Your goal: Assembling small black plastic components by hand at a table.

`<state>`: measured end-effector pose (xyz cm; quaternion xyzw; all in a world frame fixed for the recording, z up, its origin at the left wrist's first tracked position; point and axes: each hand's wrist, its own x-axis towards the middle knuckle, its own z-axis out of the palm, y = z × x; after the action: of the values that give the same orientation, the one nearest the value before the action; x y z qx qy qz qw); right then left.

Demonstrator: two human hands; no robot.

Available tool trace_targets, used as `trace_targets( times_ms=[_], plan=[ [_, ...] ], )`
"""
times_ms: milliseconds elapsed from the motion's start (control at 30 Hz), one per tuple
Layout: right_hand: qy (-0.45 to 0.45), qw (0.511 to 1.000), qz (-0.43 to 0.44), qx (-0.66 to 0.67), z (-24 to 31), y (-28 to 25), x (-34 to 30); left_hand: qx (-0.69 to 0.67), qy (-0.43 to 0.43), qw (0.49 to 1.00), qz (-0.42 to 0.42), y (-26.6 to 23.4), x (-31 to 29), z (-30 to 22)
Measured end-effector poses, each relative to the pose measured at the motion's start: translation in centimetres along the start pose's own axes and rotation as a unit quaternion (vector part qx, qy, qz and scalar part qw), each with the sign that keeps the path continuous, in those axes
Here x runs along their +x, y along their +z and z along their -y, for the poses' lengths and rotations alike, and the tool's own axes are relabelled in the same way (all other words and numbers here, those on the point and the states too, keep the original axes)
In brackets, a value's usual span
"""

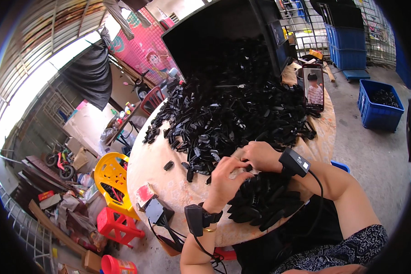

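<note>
Over the near side of a round table (144, 166), my two hands meet close together. My left hand (226, 180) has its thumb and fingers bent around a small black plastic piece (248, 168). Against that same piece, the curled fingers of my right hand (261, 156) press from the far side; their tips are partly hidden. Beyond my hands spreads a big heap of small black plastic parts (214, 118). Below them, near the table's front edge, lies a second pile of longer black pieces (260, 201). Each wrist wears a black strapped box with a cable.
A large black bin (214, 41) tips its parts onto the table. A phone (313, 86) stands at the heap's right. Left of my left arm sits a small cabled box (157, 211). A yellow chair (112, 178), red stool (116, 223) and blue crate (381, 107) stand around.
</note>
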<state>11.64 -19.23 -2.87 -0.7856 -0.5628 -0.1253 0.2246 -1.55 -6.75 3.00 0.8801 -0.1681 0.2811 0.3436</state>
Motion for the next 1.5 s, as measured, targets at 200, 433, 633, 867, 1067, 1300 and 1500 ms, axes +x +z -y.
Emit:
trace_targets(
  times_ms=[200,433,633,867,1067,1300,1500],
  plan=[
    [0.097,0.97,-0.086,0.204,0.2,-1.8,0.1,-0.059,-0.03,0.997,0.041,-0.3,-0.2,1.1],
    [0.188,0.812,-0.118,0.54,1.1,-2.9,0.4,0.171,-0.049,0.983,0.049,-2.8,-0.8,6.1],
    [0.137,0.856,-0.127,0.483,1.4,-2.6,0.5,0.291,-0.038,0.947,0.127,-1.2,-0.7,5.3],
    [0.115,0.804,-0.125,0.57,1.8,-2.1,0.3,0.307,-0.017,0.94,0.144,-1.1,-0.5,5.3],
    [0.114,0.785,-0.095,0.601,2.6,-3.1,0.3,0.274,0.025,0.958,0.088,-0.6,-0.3,4.6],
    [0.128,0.866,-0.077,0.477,2.3,-2.1,0.4,0.046,-0.067,0.997,-0.004,-0.7,0.0,3.5],
    [0.164,0.796,-0.085,0.576,2.3,-2.1,0.5,-0.424,-0.277,0.853,-0.122,-0.3,-0.6,4.2]
  ],
)
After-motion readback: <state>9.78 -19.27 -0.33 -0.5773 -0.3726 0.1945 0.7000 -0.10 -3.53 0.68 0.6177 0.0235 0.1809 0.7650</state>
